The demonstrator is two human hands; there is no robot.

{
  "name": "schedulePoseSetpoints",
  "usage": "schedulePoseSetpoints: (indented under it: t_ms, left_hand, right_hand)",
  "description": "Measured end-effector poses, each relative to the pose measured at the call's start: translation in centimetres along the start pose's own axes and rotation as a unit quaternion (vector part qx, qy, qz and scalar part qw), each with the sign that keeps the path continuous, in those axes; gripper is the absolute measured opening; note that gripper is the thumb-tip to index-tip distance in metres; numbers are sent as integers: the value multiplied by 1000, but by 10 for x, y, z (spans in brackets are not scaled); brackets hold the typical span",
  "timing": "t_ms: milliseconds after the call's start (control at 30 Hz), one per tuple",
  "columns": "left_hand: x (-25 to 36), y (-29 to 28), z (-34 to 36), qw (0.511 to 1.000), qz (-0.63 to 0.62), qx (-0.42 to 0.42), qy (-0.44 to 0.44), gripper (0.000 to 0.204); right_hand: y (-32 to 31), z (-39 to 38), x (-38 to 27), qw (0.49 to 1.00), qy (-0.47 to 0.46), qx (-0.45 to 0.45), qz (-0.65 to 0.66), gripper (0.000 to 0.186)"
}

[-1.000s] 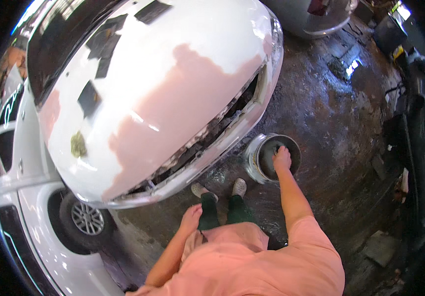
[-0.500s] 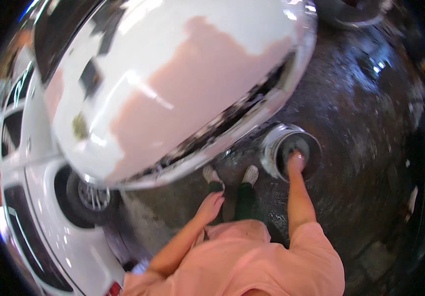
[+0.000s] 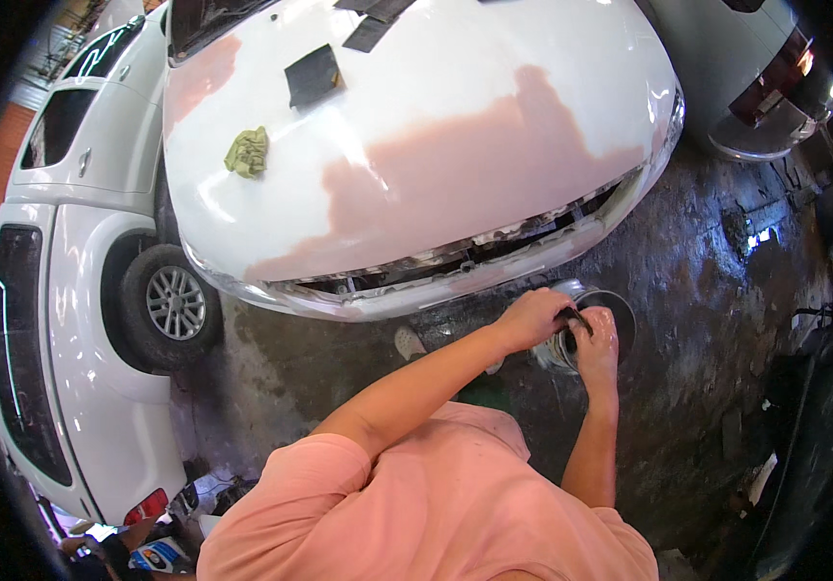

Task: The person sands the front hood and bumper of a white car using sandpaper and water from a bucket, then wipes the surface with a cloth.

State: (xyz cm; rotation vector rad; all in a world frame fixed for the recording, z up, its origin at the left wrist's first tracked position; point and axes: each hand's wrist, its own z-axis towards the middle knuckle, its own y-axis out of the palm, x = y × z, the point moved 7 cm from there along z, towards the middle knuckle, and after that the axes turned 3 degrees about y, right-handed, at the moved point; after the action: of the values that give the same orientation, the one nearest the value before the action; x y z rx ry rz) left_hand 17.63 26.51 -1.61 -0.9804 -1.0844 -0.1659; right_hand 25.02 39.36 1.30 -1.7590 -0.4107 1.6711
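Above a round metal-grey bucket (image 3: pixel 632 324) on the wet floor, my two hands are close together. Between the fingers of my left hand (image 3: pixel 530 320) and my right hand (image 3: pixel 598 353) is a small dark piece of sandpaper (image 3: pixel 571 320), pinched by both and partly hidden by them. My right hand looks wet. Ahead of me is the white car hood (image 3: pixel 416 107) with a large dull pinkish patch (image 3: pixel 455 179). On the hood lie a dark square sheet (image 3: pixel 314 76), other dark sheets (image 3: pixel 368 33) and a crumpled yellow-green cloth (image 3: pixel 247 153).
A white vehicle (image 3: pixel 97 290) with an exposed wheel (image 3: pixel 172 302) stands at the left. Another car's rear end (image 3: pixel 745 82) is at the far right. An open gap (image 3: pixel 474 254) runs along the hood's front edge. The dark floor (image 3: pixel 697 387) is wet.
My right hand has come up out of the bucket. My left hand has moved from near my leg to meet it, and both now grip the sandpaper. The view has shifted.
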Motion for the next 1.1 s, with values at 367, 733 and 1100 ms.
schedulePoseSetpoints:
  t_ms: [367, 733, 1100]
  left_hand:
    - [-25, -77, -75, 821, -498, 112, -255, 23]
    - [-131, -253, -197, 986, -100, -28, -128, 37]
    - [-179, -404, -136, 812, 492, -134, 282, 80]
  right_hand:
    - [142, -29, -46, 676, 230, -35, 700, 49]
    - [303, -169, -101, 783, 248, 189, 538, 49]
    - [347, -9, -182, 865, 144, 421, 230, 64]
